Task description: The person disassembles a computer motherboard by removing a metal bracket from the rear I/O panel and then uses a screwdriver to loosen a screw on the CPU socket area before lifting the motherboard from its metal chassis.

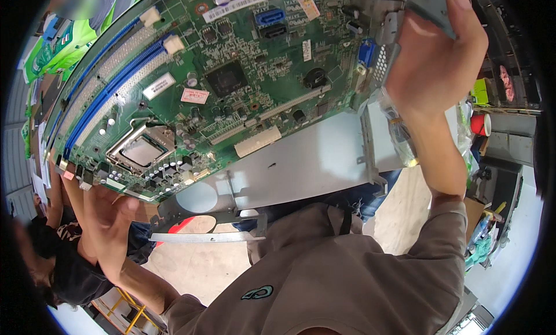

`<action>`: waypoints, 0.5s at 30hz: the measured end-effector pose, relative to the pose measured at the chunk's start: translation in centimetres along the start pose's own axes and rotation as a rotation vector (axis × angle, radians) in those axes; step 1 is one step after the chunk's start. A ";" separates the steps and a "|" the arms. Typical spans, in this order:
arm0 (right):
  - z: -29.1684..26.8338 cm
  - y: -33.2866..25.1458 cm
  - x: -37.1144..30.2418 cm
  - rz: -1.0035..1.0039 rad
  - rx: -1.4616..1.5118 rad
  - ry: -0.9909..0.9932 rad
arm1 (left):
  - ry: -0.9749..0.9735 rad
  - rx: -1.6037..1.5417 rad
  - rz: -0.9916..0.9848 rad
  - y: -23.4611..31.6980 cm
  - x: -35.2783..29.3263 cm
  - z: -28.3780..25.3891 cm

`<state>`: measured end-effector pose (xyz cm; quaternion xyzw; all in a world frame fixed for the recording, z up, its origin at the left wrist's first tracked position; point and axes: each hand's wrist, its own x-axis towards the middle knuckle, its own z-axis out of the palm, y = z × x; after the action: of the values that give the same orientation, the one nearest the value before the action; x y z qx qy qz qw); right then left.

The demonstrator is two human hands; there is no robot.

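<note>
A green computer motherboard [266, 80] is held up tilted close in front of me, with blue and white memory slots [113, 97] and a processor socket with a silver-topped chip [143, 150]. Beside its lower edge is a grey sheet-metal panel [301, 161] with a round hole; I cannot tell whether the two are fastened together. My left hand [110, 216] is closed at the board's lower left corner, its fingers partly hidden behind it. Up at the right, my right hand [431, 68] grips the metal frame [428, 4] by the board's port end, thumb on top.
Another person in black [75, 259] is close at my left, with an arm near mine. Green and white bags [63, 51] lie at the upper left. On the right are shelves with a red roll [479, 125] and a cardboard box [474, 213]. A yellow frame [130, 312] stands lower left.
</note>
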<state>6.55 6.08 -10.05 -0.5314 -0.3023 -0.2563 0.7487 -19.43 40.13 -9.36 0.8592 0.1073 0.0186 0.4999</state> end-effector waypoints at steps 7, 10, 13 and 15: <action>-0.1 -0.8 0.0 0.189 0.203 -0.097 | 0.139 0.001 -0.050 -2.8 0.9 0.5; -0.3 -0.4 0.0 0.105 0.193 -0.161 | 0.217 -0.129 0.013 -2.2 1.6 1.2; -0.4 -0.2 -0.1 0.073 0.196 -0.124 | 0.243 -0.178 0.012 -2.0 0.9 0.8; -0.9 0.0 -0.3 0.041 0.130 -0.205 | 0.284 -0.134 0.029 -2.8 1.3 1.0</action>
<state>6.50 5.23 -10.45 -0.5112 -0.3823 -0.1652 0.7518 -18.46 40.87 -12.36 0.8140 0.1630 0.1541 0.5358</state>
